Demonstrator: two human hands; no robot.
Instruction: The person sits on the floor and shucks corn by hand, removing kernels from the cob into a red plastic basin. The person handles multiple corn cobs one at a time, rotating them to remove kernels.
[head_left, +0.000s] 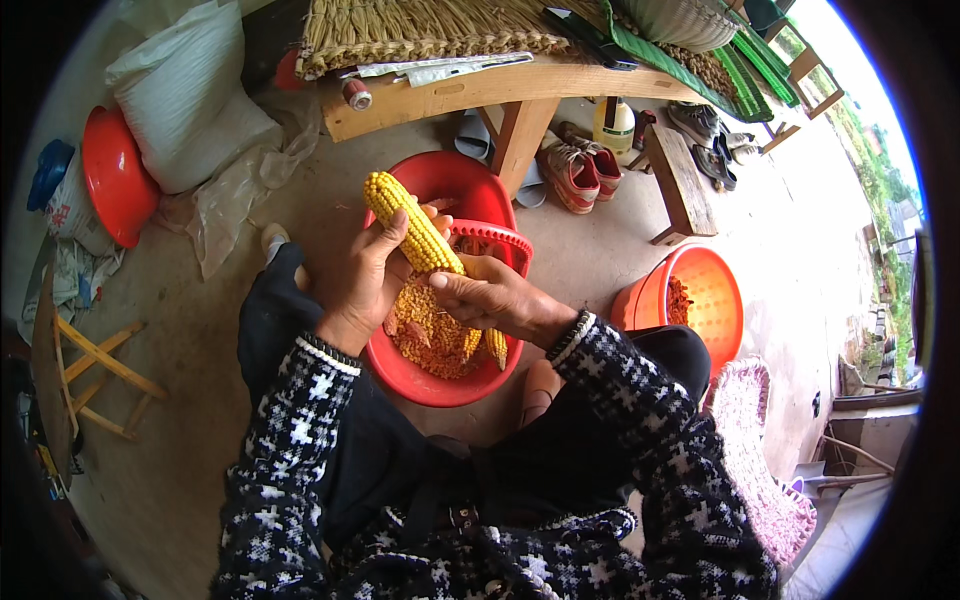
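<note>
A yellow corn cob (412, 223), its kernels on, lies tilted between my two hands. My left hand (367, 274) is wrapped around its middle from the left, thumb on the kernels. With my right hand (499, 296) I grip its lower end. Beneath both hands a red plastic basin (439, 394) holds loose kernels (427, 322) and bare cob pieces. Ears with kernels (496, 346) rest at its right side. Behind it, a red plastic basket (480, 176) with an arched handle (499, 232) holds more cobs, partly hidden by my hands.
An orange bucket (720, 300) with reddish bits stands at the right, near my knee. A wooden bench (450, 82) spans the far side, shoes (574, 176) beneath it. A small wooden stool (679, 180) is right of them; white sacks (187, 97) and a red bowl (116, 176) are left.
</note>
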